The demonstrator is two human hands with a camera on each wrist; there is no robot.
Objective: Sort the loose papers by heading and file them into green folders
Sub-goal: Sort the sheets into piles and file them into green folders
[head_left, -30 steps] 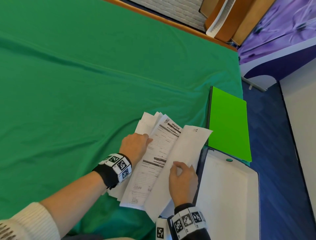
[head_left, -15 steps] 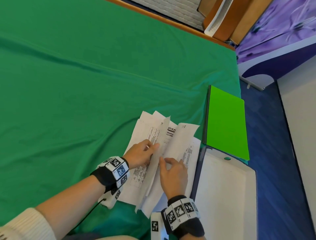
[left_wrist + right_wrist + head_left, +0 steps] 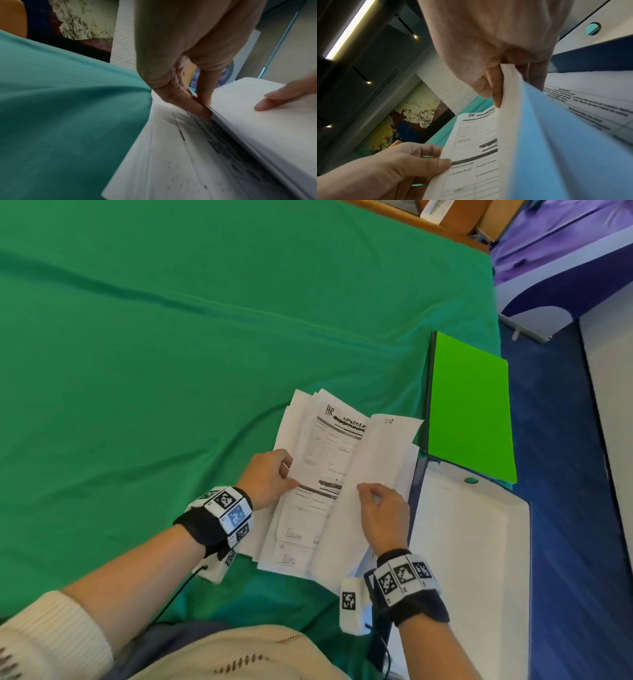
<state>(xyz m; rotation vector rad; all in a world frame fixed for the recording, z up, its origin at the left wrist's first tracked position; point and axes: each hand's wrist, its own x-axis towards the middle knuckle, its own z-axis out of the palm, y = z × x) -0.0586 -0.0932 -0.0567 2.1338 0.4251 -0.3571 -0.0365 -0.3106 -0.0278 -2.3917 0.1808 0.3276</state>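
Thin, floppy papers (image 3: 318, 474) are pinched at the side edges by left hand (image 3: 269, 477) and right hand (image 3: 383, 518); edge grip probably best.

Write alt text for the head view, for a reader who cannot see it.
Two hands leaf through a stack of papers on a green cloth: the left hand grips the stack's left edge, the right hand lifts a sheet, exposing a form headed "HR". A green folder lies to the right.
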